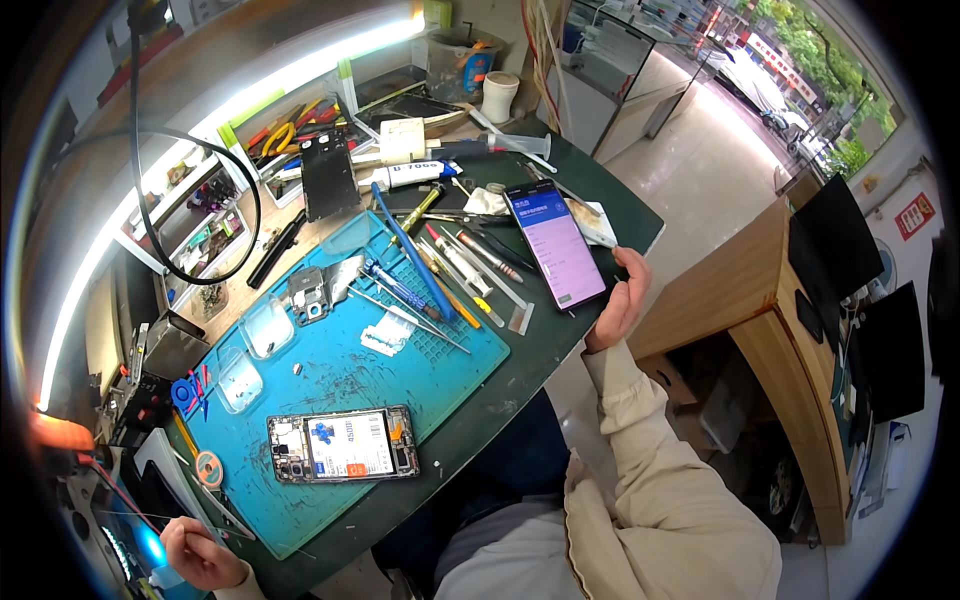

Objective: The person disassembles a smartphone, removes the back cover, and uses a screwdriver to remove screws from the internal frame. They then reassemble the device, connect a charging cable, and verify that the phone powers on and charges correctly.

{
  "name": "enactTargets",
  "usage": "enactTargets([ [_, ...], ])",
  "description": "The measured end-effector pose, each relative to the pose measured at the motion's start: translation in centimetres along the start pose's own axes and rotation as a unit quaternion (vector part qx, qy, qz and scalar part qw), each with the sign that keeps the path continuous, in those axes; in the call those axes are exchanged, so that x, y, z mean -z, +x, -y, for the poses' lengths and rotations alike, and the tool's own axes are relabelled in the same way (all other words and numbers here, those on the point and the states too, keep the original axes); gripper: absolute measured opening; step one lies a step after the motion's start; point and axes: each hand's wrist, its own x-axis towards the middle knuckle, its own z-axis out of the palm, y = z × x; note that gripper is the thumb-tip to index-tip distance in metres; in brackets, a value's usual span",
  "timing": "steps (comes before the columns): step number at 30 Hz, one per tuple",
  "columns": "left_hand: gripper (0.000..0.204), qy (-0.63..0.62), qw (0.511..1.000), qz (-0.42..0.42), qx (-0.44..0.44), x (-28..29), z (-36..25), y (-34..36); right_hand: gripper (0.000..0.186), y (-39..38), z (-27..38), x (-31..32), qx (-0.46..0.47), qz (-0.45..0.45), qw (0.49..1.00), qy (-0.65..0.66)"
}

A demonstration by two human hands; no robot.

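Note:
At the lower left, my left hand (203, 556) is closed in a pinch. A thin light strand runs past its fingertips, too fine to name. My right hand (622, 300) is beside the lower right corner of a phone (556, 243) with a lit screen, its fingers loosely bent and apart. No firm grip on the phone shows. Nearer me, an opened phone (343, 444) lies on the blue work mat (400, 385), its battery and inner parts bare. Neither hand touches it.
Screwdrivers (398, 285), tweezers and other slim tools crowd the mat's far right. Clear plastic boxes (267, 328) and a phone cover part (312, 295) lie on its left. A syringe (518, 145) and a white cup (499, 97) stand farther back. A black cable (137, 150) loops overhead.

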Motion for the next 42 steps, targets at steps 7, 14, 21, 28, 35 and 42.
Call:
enactTargets([
  [7,0.018,-0.052,0.997,-0.005,0.052,0.3,0.2,-0.7,0.042,-0.3,-0.6,0.1,0.015,-0.001,1.000,-0.001],
  [14,0.020,0.024,1.000,0.000,-0.007,-0.7,-0.9,0.9,0.040,0.2,-0.2,0.6,0.029,0.030,0.999,-0.014],
  [21,0.025,-0.013,0.999,0.032,0.010,-0.7,-1.5,1.0,0.038,1.6,1.4,2.3,0.091,0.104,0.989,-0.052],
  [28,0.027,-0.032,0.999,0.043,-0.008,-0.6,-1.5,0.9,0.040,4.4,2.3,3.7,0.127,0.163,0.975,-0.076],
  [35,0.027,-0.045,0.998,0.040,-0.010,-0.5,-1.3,0.6,0.043,5.0,3.5,3.9,0.145,0.221,0.961,-0.083],
  [42,0.028,-0.042,0.998,0.038,-0.001,-0.5,-1.5,0.7,0.041,5.4,3.7,3.4,0.156,0.258,0.950,-0.080],
])
